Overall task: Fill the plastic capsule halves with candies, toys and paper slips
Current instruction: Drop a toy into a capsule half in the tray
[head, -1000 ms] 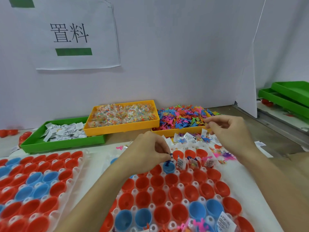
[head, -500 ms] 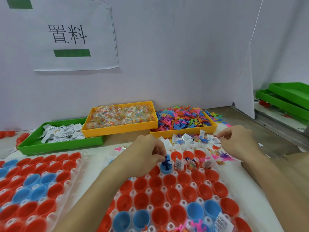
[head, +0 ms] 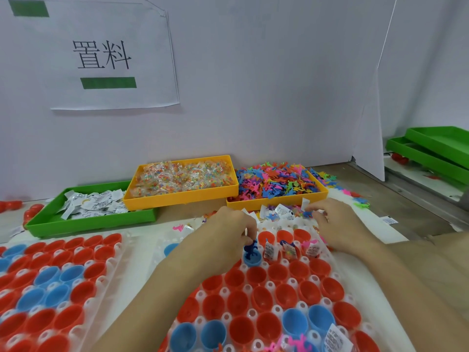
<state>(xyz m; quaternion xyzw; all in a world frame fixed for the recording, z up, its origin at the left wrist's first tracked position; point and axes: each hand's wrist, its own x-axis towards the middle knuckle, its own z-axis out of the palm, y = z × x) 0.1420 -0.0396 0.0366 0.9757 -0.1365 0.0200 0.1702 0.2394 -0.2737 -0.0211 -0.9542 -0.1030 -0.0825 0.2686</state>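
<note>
Left hand: our left hand (head: 225, 240) pinches a dark blue toy figure (head: 251, 248), fingers curled round it, and has it standing in a blue capsule half (head: 252, 259).
Right hand: our right hand (head: 337, 224) reaches into the loose heap of paper slips and toys (head: 279, 212) just beyond its fingertips; the fingers are bent over the heap, and we cannot tell whether they hold anything.
Done: just right of the left hand, three red halves in the same row (head: 289, 251) carry slips and small toys; a few filled ones show at the nearest edge of the grid (head: 332, 339).
Left to do: we judge that most of the work is ahead. The rows of red and blue halves between our forearms (head: 266, 295) stand empty, and so does the second grid (head: 50, 280) well to the left of the left hand.
Supplies: beyond both hands sit a green tray of paper slips (head: 83, 222), a yellow tray of wrapped candies (head: 182, 196) and a yellow tray heaped with coloured toys (head: 314, 195).
Bench: two green trays (head: 431, 153) are stacked far off to the right of the right hand.
</note>
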